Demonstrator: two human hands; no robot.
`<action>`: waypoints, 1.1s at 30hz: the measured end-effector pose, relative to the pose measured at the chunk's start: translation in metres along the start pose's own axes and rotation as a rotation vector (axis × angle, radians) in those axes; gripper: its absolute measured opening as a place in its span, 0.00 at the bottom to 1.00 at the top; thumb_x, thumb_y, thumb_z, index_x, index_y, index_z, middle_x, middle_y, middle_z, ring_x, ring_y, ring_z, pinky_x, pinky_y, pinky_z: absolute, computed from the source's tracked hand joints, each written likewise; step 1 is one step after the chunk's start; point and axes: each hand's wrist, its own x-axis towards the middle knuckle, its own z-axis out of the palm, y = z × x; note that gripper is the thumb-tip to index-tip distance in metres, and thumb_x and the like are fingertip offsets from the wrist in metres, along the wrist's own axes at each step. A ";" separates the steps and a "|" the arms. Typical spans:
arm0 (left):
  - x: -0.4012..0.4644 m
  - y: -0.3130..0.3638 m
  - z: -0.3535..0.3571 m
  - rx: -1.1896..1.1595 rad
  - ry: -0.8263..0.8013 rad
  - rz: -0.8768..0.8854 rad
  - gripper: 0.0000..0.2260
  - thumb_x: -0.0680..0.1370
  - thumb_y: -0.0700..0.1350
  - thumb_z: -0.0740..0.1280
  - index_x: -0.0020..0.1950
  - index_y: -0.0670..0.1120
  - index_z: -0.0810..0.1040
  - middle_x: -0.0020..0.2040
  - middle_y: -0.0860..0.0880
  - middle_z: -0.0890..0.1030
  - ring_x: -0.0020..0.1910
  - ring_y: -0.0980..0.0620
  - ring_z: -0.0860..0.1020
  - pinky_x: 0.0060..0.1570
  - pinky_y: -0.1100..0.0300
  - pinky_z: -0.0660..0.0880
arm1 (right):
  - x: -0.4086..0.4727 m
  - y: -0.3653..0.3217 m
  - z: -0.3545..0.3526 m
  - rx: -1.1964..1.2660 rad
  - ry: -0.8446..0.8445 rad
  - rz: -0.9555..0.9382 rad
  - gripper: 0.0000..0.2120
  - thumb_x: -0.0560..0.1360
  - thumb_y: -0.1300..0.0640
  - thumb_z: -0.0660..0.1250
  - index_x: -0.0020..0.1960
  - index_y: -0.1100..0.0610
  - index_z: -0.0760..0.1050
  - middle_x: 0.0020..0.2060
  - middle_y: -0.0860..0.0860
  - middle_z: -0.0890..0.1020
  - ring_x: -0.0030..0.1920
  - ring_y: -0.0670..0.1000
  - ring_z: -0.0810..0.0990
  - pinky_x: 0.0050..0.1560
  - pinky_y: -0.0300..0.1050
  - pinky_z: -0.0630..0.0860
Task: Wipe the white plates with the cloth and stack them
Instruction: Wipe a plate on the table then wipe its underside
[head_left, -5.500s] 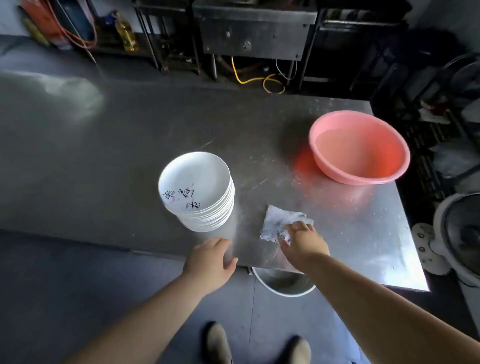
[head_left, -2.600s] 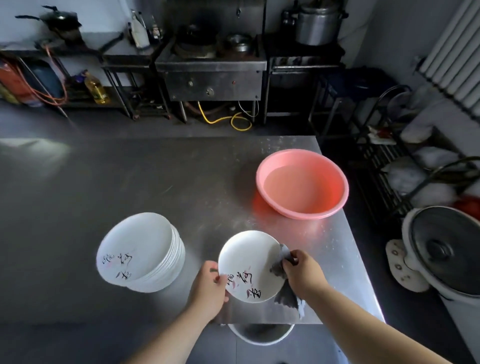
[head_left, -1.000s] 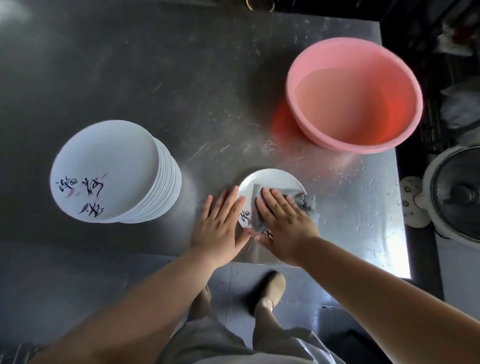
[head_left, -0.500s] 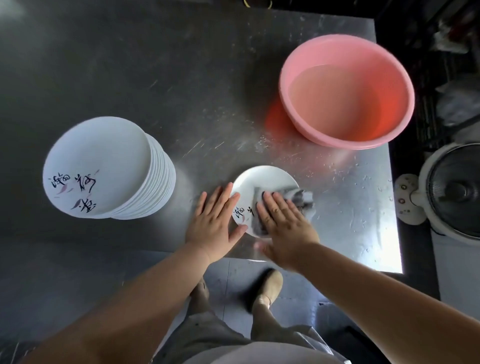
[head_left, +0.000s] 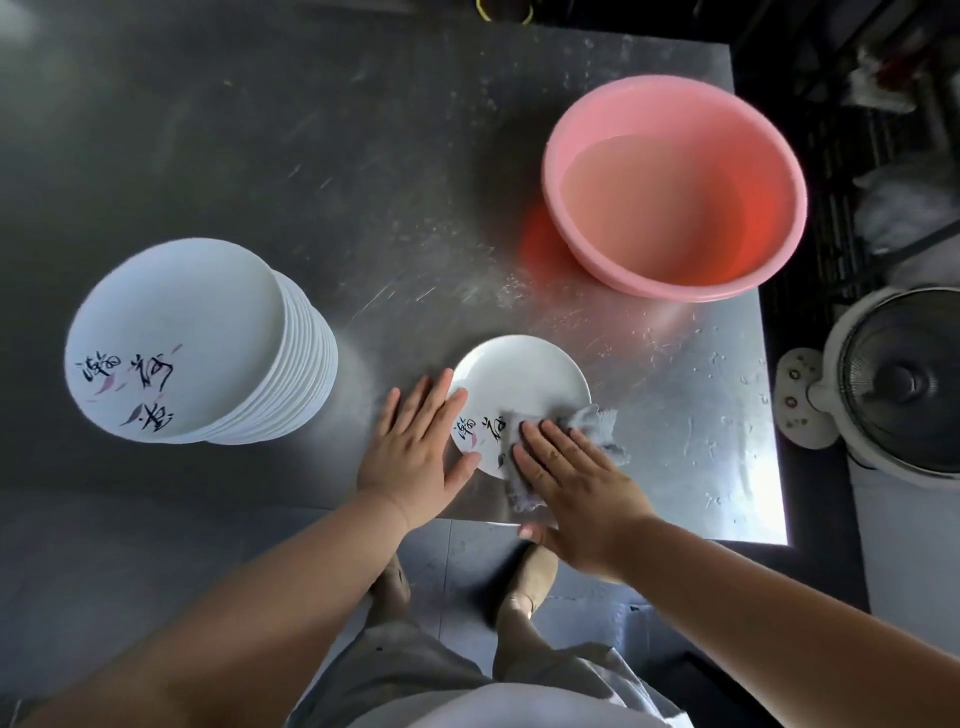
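Note:
A single white plate with black and pink writing lies flat near the front edge of the steel table. My left hand lies flat with straight fingers on the plate's left rim. My right hand presses a grey cloth onto the plate's near right part with straight fingers. A tall stack of white plates with the same writing stands at the left.
A pink basin holding water sits at the table's far right. A white fan stands on the floor beyond the table's right edge. Water drops speckle the steel around the plate. My feet show below the front edge.
My right hand has slid the cloth toward me and to the right across the plate, uncovering more of the writing. My left hand stays at the plate's left rim.

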 end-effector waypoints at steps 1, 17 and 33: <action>0.000 0.000 -0.001 -0.004 0.001 0.001 0.35 0.82 0.65 0.52 0.86 0.50 0.56 0.87 0.51 0.47 0.85 0.46 0.51 0.81 0.39 0.52 | 0.003 0.011 -0.003 -0.001 0.018 0.027 0.45 0.78 0.27 0.38 0.85 0.55 0.39 0.82 0.54 0.35 0.81 0.58 0.31 0.83 0.58 0.37; 0.001 -0.003 0.004 -0.016 0.050 0.008 0.35 0.82 0.64 0.55 0.86 0.49 0.56 0.87 0.49 0.45 0.85 0.46 0.53 0.81 0.38 0.54 | 0.029 0.028 -0.017 0.078 0.119 0.233 0.50 0.74 0.25 0.33 0.85 0.58 0.40 0.84 0.54 0.38 0.82 0.55 0.30 0.82 0.53 0.34; -0.003 -0.001 0.002 -0.036 0.128 0.100 0.31 0.82 0.66 0.58 0.69 0.41 0.76 0.85 0.44 0.60 0.83 0.39 0.59 0.78 0.35 0.61 | 0.021 0.031 -0.011 0.165 0.189 0.215 0.40 0.81 0.31 0.47 0.86 0.53 0.50 0.85 0.47 0.44 0.82 0.48 0.32 0.84 0.50 0.40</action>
